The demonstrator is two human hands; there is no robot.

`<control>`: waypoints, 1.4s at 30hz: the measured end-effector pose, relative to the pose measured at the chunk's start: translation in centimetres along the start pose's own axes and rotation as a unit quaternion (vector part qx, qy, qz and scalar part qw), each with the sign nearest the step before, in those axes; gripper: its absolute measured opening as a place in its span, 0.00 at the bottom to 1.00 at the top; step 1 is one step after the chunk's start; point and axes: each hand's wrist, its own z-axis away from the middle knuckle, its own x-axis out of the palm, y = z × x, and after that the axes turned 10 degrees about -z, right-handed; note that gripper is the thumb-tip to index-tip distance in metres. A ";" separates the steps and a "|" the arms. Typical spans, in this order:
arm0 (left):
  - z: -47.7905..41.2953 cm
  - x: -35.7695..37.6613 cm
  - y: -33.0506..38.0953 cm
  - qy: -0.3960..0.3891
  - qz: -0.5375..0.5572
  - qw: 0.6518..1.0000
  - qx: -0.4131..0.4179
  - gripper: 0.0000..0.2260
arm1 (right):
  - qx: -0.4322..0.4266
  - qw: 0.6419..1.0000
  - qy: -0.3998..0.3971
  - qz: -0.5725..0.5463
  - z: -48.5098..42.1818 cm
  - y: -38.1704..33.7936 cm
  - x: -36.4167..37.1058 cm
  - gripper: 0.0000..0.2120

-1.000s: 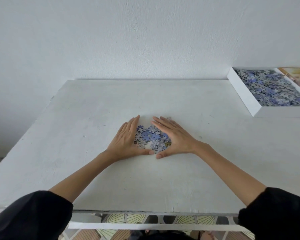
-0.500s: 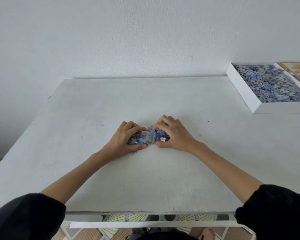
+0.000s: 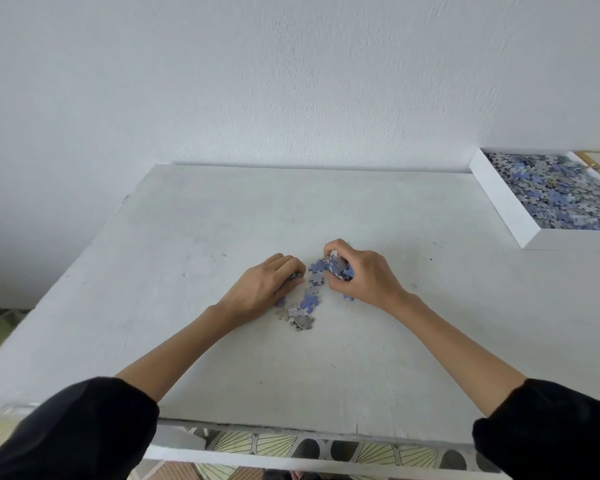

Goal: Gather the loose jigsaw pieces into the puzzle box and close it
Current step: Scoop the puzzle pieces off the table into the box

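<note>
Jigsaw pieces (image 3: 308, 303), knobbed, flat, blue-grey cardboard.

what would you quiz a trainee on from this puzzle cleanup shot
1. True or false: the puzzle box at the table's far right is already closed.
2. What does the right hand hold? A. a clump of pieces B. a box lid C. nothing
3. Fill in: several loose pieces lie on the table ___ the left hand and the right hand.

Key: 1. False, it stands open with pieces showing inside. 2. A. 3. between
</note>
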 end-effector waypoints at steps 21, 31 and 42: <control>-4.7 -0.1 2.6 0.104 0.159 0.981 -0.036 0.03 | 0.048 0.980 0.041 -0.189 -0.9 0.6 -5.0 0.08; -12.5 -1.4 6.4 0.108 0.138 0.984 0.033 0.10 | 0.023 0.983 0.063 -0.168 -2.0 4.0 -13.0 0.09; -24.6 2.9 14.2 0.084 0.144 0.983 0.076 0.07 | 0.027 0.986 0.095 -0.131 -0.6 12.6 -24.6 0.07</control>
